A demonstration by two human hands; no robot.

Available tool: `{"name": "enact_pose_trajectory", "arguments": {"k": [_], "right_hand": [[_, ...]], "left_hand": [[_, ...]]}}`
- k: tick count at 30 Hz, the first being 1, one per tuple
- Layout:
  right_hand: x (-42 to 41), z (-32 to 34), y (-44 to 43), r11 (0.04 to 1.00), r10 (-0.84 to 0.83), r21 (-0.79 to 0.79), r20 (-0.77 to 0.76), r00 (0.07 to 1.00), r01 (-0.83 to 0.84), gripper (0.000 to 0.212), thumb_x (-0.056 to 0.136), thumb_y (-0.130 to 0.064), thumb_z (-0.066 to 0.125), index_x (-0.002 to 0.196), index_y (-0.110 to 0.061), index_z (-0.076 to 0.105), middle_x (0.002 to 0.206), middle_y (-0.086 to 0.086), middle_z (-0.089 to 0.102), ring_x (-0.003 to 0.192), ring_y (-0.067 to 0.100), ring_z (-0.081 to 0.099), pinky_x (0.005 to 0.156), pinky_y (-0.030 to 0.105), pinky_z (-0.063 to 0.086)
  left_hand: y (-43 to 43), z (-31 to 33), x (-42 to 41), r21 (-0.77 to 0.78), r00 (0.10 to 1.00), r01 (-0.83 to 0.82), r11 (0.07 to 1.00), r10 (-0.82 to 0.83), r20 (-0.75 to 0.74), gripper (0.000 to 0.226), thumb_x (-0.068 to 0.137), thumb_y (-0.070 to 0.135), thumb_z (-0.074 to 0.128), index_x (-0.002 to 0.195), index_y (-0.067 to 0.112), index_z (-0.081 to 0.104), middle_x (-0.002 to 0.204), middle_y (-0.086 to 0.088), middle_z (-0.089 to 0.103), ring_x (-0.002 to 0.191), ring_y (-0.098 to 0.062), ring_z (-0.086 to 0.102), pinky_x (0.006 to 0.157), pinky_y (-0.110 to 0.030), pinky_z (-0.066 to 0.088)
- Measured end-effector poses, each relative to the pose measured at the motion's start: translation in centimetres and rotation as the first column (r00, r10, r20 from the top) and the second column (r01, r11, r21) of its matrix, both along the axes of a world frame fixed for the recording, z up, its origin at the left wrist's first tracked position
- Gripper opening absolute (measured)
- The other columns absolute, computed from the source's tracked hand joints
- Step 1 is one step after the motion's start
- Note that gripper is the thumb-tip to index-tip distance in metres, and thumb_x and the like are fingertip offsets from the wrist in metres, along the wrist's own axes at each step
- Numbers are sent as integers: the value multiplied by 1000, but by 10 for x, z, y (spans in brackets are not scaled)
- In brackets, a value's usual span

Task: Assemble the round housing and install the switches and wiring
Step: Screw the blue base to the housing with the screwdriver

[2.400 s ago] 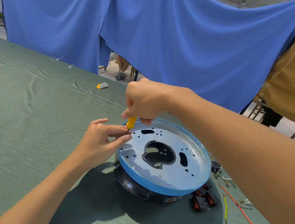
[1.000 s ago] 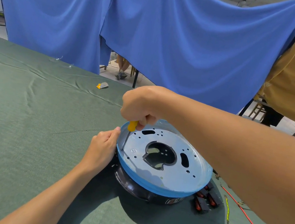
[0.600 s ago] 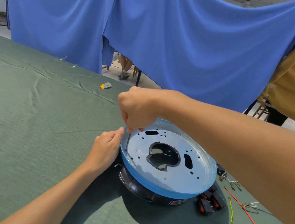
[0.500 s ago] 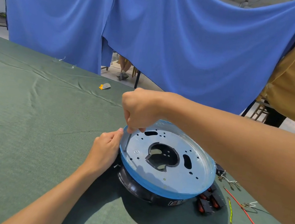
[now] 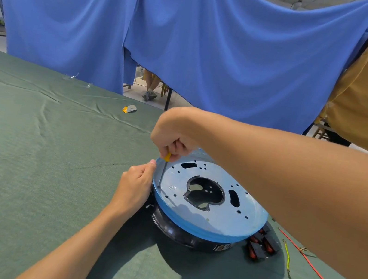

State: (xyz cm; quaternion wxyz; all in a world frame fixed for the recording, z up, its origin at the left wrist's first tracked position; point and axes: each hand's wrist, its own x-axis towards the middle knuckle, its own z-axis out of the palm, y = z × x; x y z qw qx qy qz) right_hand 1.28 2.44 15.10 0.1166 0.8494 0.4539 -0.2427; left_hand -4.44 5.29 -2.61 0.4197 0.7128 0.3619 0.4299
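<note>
Green-clothed worktop (image 5: pixel 28 162) bears a round blue-rimmed metal housing (image 5: pixel 225 221), left hand (image 5: pixel 135 184) clasping its edge, right hand (image 5: pixel 176 138) gripping a yellow-handled screwdriver (image 5: pixel 163 170) on it.

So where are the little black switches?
In the head view, the switches lie on the green cloth at the lower right of the housing, between it and the yellow wire.
</note>
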Motion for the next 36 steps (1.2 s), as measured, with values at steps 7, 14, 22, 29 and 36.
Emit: {"name": "enact_pose_trajectory", "arguments": {"k": [7,14,22,29,36], "right_hand": [[5,4,-9,998,59,2,34,998,-59,11,99,-8,43,96,-3,52,65,7,50,40,9,25,32,15,21],[-2,13,-21,848,526,-127,325,786,-515,19,95,-21,60,102,-3,62,76,6,57,51,17,40,30,16,27],[12,17,-32,531,765,-96,483,427,-842,22,85,-14,64,64,-16,60,51,-6,41,46,12,34,36,10,31],[13,7,-38,451,774,-45,517,365,-892,42,91,-12,52,52,-14,35,51,0,32,48,16,24,61,-10,21],[2,3,-20,783,533,83,420,734,-616,24,90,-13,58,68,-9,50,64,1,54,49,14,46,43,18,45]], "left_hand": [[1,1,1,22,1000,-13,1000,13,4,53,104,28,41,67,-9,48,59,-7,46,60,-17,37,60,-35,28],[2,0,0,34,1000,-5,999,5,-2,54,104,31,42,64,-5,43,58,-4,43,58,-15,34,58,-35,27],[4,-4,2,38,1000,-13,999,12,9,53,103,31,44,57,5,37,47,10,38,47,-6,31,53,-32,26],[3,-2,1,38,1000,-9,999,9,1,55,104,33,42,65,-6,46,58,-4,47,56,-13,35,57,-34,28],[2,-2,1,9,1000,-22,1000,22,9,55,104,32,41,68,-9,50,63,-20,53,63,-19,42,61,-35,31]]}}
